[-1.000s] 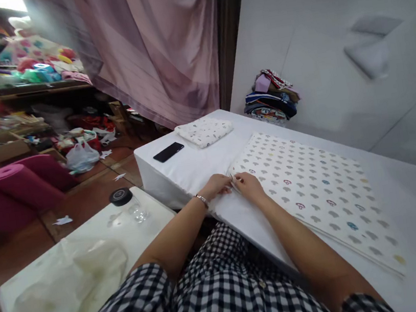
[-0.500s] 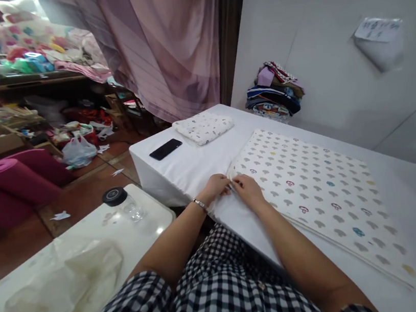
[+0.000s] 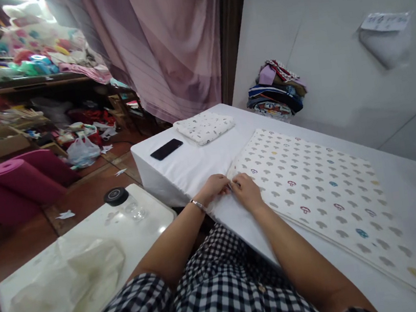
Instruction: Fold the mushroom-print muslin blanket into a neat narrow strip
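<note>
A folded white cloth (image 3: 314,192) printed with grey mushroom-like shapes and a few coloured ones lies flat on the white-covered table (image 3: 201,164). At its near left corner my left hand (image 3: 215,187) and my right hand (image 3: 247,190) meet, fingertips almost touching. Both are closed in a pinch on the cloth's edge there. The fingers hide the exact spot they grip. A bracelet circles my left wrist. Beyond my hands lies a smaller folded cloth (image 3: 204,127) with small dark prints, beside a black phone (image 3: 167,149).
To the left a low white table (image 3: 141,191) carries a crumpled translucent sheet (image 3: 88,271), a clear jar (image 3: 135,210) and its black lid (image 3: 116,196). A stack of folded fabrics (image 3: 274,90) sits by the wall. Pink rolls (image 3: 22,182) and bags lie on the floor.
The view has shifted slightly. My fingers have moved a little at the cloth's corner, both hands staying in place there.
</note>
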Demonstrator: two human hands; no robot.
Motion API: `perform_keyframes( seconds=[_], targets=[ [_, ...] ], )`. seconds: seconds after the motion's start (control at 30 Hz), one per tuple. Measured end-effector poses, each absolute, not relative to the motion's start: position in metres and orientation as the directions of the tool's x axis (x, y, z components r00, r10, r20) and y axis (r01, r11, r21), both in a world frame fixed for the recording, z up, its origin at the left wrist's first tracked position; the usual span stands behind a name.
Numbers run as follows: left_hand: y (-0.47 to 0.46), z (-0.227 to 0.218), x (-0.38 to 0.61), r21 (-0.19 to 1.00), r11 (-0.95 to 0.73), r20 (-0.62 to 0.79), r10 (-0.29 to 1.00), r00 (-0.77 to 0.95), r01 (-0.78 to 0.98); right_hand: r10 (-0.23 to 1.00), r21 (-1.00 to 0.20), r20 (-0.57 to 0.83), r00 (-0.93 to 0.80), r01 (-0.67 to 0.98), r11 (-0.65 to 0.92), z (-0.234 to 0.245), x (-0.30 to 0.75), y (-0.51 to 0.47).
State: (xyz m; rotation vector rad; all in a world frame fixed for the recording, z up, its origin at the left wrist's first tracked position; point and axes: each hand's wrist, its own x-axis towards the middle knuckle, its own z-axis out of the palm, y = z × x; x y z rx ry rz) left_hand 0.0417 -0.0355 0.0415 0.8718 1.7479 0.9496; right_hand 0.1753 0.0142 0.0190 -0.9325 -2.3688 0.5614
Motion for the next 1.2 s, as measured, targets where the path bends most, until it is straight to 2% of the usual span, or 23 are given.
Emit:
perform_keyframes(
  seconds=[0.33,0.5,0.6,0.7,0.93,1.07,1.2],
  targets=[
    [-0.0368,0.0453,0.0416,0.911,0.404,-0.367,0.887,-0.282,0.086,0.752,-0.605,0.296,-0.589,0.493,0.625,0.0217,0.1763,0.0160],
    [-0.0380,0.0460,0.0429,0.912,0.402,-0.363,0.885,-0.292,0.084,0.766,-0.663,0.349,-0.540,0.436,0.609,0.0184,0.1777,0.0173],
    [-0.0384,0.0452,0.0433,0.910,0.404,-0.362,0.883,-0.297,0.092,0.739,-0.648,0.388,-0.550,0.408,0.644,0.0169,0.1775,0.0149],
    [-0.0382,0.0439,0.0426,0.911,0.402,-0.361,0.885,-0.294,0.093,0.703,-0.608,0.370,-0.608,0.413,0.678,0.0159,0.1767,0.0123],
    [-0.0369,0.0395,0.0391,0.917,0.392,-0.361,0.894,-0.267,0.072,0.706,-0.563,0.346,-0.618,0.465,0.683,0.0162,0.1762,0.0096],
    [-0.0374,0.0393,0.0390,0.916,0.395,-0.363,0.892,-0.270,0.071,0.724,-0.581,0.339,-0.601,0.472,0.664,0.0181,0.1759,0.0092],
    [-0.0384,0.0409,0.0402,0.923,0.383,-0.356,0.891,-0.283,0.045,0.744,-0.648,0.332,-0.579,0.433,0.626,0.0178,0.1764,0.0122]
  ],
)
